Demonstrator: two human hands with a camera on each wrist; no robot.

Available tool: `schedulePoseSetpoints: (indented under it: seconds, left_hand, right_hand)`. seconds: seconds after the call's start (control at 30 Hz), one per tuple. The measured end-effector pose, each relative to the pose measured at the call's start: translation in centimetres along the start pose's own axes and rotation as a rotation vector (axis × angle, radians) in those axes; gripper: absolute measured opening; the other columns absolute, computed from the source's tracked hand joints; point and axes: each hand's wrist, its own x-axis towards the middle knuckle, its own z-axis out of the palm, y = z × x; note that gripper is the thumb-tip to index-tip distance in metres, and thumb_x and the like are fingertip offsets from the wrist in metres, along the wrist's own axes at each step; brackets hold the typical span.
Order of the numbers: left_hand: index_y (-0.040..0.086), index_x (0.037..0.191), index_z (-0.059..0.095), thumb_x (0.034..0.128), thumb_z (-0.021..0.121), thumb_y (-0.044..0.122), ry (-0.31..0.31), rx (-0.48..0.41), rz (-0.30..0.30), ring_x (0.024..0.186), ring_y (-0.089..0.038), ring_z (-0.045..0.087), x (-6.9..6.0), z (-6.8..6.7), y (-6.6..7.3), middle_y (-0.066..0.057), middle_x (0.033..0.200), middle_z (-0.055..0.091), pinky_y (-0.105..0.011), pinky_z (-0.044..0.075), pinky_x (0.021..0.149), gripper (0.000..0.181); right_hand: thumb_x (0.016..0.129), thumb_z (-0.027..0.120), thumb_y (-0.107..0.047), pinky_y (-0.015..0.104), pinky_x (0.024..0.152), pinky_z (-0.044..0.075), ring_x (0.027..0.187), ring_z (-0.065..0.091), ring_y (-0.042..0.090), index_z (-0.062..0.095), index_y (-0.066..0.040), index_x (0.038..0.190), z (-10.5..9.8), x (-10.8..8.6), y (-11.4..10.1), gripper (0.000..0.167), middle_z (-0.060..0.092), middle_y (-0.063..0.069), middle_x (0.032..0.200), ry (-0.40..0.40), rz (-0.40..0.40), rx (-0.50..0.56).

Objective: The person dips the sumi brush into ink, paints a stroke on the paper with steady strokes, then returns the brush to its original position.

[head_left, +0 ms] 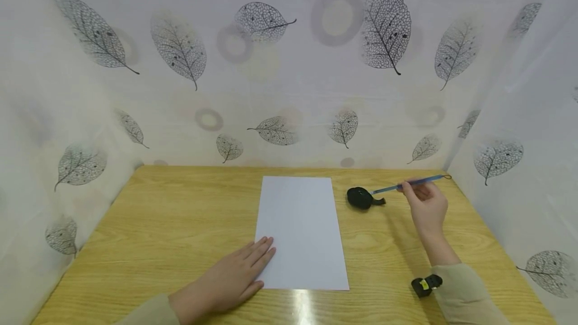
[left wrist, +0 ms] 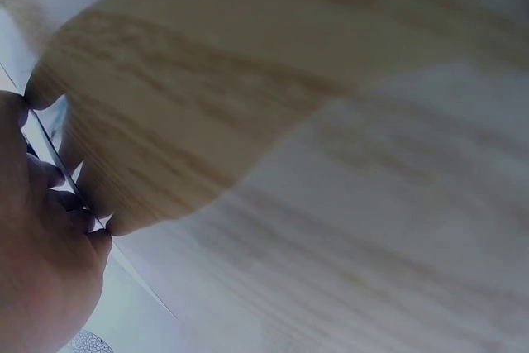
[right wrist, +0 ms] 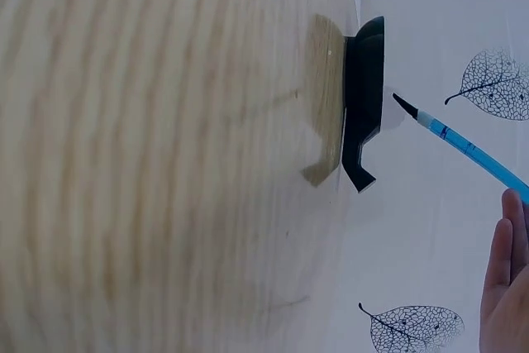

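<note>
A white sheet of paper (head_left: 300, 229) lies on the wooden table. My left hand (head_left: 237, 275) rests flat on its lower left edge, fingers extended; the left wrist view shows this hand (left wrist: 50, 245) from low down at the tabletop. On the right, my right hand (head_left: 428, 209) pinches a blue-handled brush (head_left: 420, 181), held slantwise with a loop at its upper end. To the right of the paper sits a small black dish (head_left: 359, 198) with a short spout-like handle. In the right wrist view the brush's dark tip (right wrist: 404, 106) appears just above the dish (right wrist: 364, 84).
Leaf-patterned white sheeting (head_left: 289, 79) encloses the table (head_left: 171, 214) at the back and both sides. A small black device with a yellow label (head_left: 424, 285) is at the right sleeve.
</note>
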Motion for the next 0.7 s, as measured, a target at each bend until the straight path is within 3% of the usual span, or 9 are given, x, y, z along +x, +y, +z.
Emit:
schedulePoseSetpoints:
  seconds: [0.2,0.43,0.7]
  left_hand:
    - [0.004,0.164,0.039,0.1126,0.044,0.043,-0.005,-0.009,-0.003,0.160,-0.027,0.037,0.0,0.1,0.0,-0.013,0.173,0.034,-0.042,0.039,0.128,0.064]
    - [0.004,0.164,0.038,0.1127,0.044,0.042,0.000,-0.011,0.000,0.160,-0.027,0.036,0.0,0.3,-0.1,-0.014,0.174,0.034,-0.042,0.039,0.128,0.064]
    - [0.004,0.163,0.039,0.1128,0.044,0.042,0.027,0.001,0.010,0.159,-0.027,0.038,-0.1,0.5,-0.2,-0.014,0.173,0.036,-0.042,0.041,0.127,0.064]
  right_hand:
    - [0.097,0.071,0.005,0.004,0.073,0.057,0.073,0.071,-0.013,0.071,0.014,0.104,-0.2,-0.2,0.2,0.012,0.078,-0.017,0.084,0.002,0.015,-0.016]
    - [0.098,0.070,0.003,0.003,0.072,0.056,0.073,0.069,-0.016,0.071,0.015,0.105,-0.4,0.0,0.8,0.013,0.070,-0.032,0.081,0.003,0.013,-0.040]
    - [0.099,0.069,0.002,0.002,0.073,0.054,0.073,0.069,-0.016,0.072,0.014,0.107,-0.5,0.1,1.2,0.015,0.070,-0.033,0.080,0.007,0.030,-0.057]
